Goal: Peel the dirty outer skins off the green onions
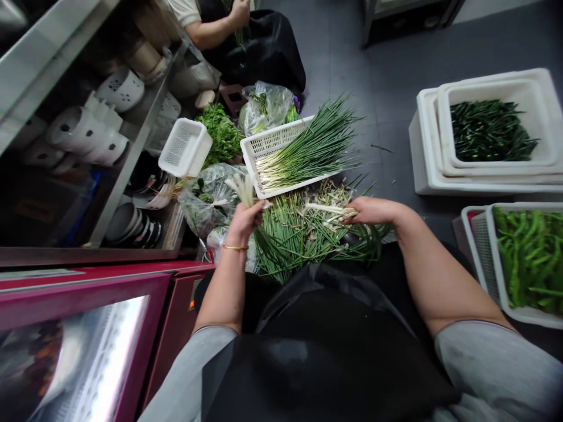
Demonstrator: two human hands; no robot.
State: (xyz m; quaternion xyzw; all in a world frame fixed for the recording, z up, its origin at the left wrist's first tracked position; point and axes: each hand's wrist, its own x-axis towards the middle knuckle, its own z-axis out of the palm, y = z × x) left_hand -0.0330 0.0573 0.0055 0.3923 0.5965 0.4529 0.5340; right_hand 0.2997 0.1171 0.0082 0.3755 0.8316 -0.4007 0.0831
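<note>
My left hand [247, 221] is closed around a bunch of green onions, its pale root ends [241, 189] fanned upward and its green leaves hanging below. On the right, my right hand [368, 211] grips a few stalks whose white ends [324, 208] point left. Between and below both hands lies a loose heap of green onions [285, 234] with dry peelings [332, 196] on top. Just beyond the heap, a white basket [272, 140] holds green onions [316, 143], white ends at the left, leaves overhanging its right side.
Leafy greens [220, 133], a small white basket [185, 146] and plastic bags [211, 190] sit at the left, beside a metal shelf [132, 152]. White bins [424, 146] and a crate of green peppers [532, 258] stand right. Another person's hand [240, 13] shows at the top.
</note>
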